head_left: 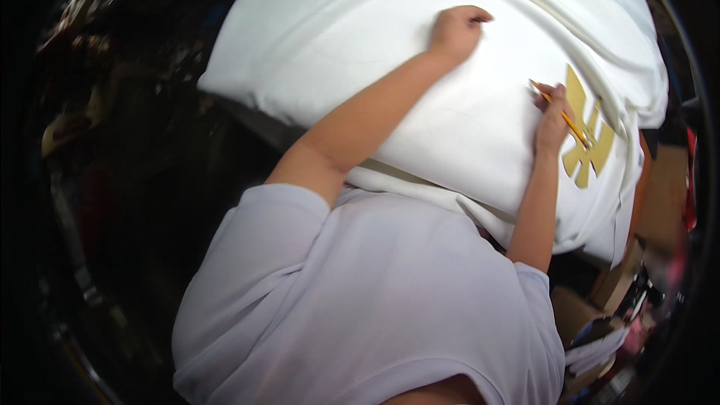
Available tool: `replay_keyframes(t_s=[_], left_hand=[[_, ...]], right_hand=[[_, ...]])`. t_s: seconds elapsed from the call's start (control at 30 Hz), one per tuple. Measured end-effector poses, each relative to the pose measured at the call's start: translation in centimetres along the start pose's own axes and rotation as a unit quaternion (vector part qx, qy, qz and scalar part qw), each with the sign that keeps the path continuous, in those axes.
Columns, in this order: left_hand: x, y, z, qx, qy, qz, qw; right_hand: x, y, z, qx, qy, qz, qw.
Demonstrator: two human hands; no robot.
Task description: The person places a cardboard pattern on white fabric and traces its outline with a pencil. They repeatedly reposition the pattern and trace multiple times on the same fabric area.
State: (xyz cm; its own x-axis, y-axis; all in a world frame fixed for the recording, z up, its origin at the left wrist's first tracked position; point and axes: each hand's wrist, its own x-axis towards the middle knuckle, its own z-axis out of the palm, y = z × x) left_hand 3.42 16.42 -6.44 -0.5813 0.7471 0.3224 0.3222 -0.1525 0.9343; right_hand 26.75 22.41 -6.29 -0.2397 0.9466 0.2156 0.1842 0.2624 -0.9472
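A large sheet of smooth white fabric point(420, 112) spreads out before me, with folds along its far right side and near edge. Over its upper middle is my left hand point(456, 34), its fingers curled closed; what they may hold is too small to make out. My right hand point(553, 124) grips a yellow pencil point(576, 129), whose dark tip points up and left, close to the fabric. Just right of that hand lies a flat gold cutout point(602, 151) with pointed, wing-like shapes. Part of the cutout is behind the pencil and hand.
Cardboard boxes point(664, 195) stand beyond the fabric's right edge. Lower right, a box holds papers point(596, 349) and other jumbled items. The left side is dark, with unclear clutter. The fabric's left corner hangs over an edge.
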Motion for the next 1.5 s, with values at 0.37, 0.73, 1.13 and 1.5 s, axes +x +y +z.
replay_keyframes(t_s=[0.37, 0.73, 1.13, 1.5], left_hand=[[0.0, 1.5, -1.3, 0.057, -0.057, -0.044, 0.996], [-0.1, 1.7, -1.6, 0.049, -0.073, -0.055, 0.995], [0.6, 1.1, -4.6, 0.285, 0.018, 0.101, 0.953], [3.5, -0.3, -20.5, 0.538, -0.049, -0.156, 0.827]], right_hand=[[-1.9, -2.0, -0.6, 0.019, -0.016, 0.012, 1.0], [-0.6, -2.9, -0.4, -0.047, 0.036, 0.041, 0.997], [1.5, -1.9, -2.2, -0.086, 0.081, -0.088, 0.989], [13.6, 2.7, -12.6, -0.546, 0.047, -0.019, 0.836]])
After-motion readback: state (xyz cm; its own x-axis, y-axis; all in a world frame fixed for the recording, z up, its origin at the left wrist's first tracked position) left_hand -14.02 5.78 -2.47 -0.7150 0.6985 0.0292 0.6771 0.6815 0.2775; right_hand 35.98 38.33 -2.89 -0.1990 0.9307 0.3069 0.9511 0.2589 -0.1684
